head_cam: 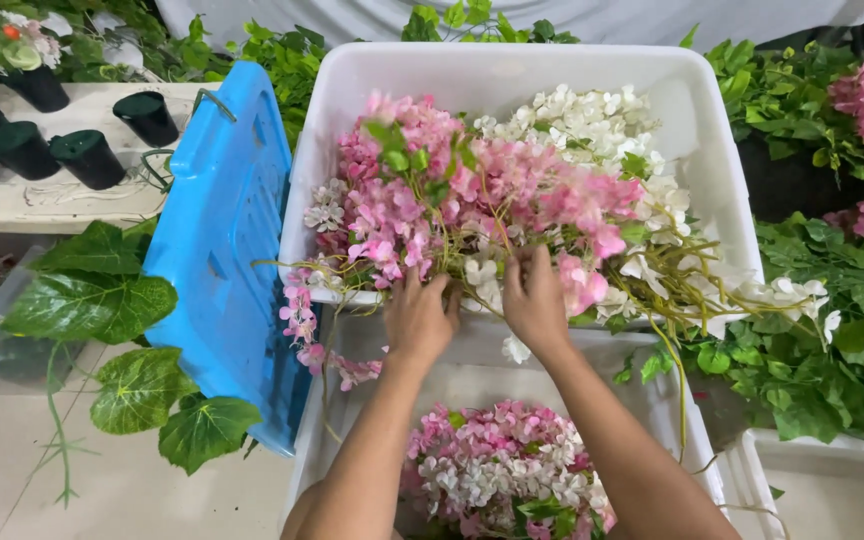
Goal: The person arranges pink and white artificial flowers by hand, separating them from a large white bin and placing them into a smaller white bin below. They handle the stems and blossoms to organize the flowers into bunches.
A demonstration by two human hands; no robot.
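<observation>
Greenery is crowding the background on every side, with artificial leaves filling the right and a leafy vine trailing at the left. A white bin is sitting at centre, heaped with pink blossoms and white blossoms on thin stems. A blue lid is leaning against the bin's left wall. Black pots are standing on a pale surface at upper left.

The left hand is reaching into the near edge of the heap, its fingers curling into the stems; a firm grasp cannot be confirmed, since the fingertips are hidden among the blossoms. The right hand is working just beside it, fingers likewise pushing into the tangle and appearing to pinch a stem cluster. Both hands are nearly touching each other.

A second bin, below the first and nearer the person, is holding a smaller mound of flowers in pink and white. Judging from this, some sorting or transfer appears done, while the larger heap in the upper bin is remaining to be handled. Several sprays are hanging over the rim.
</observation>
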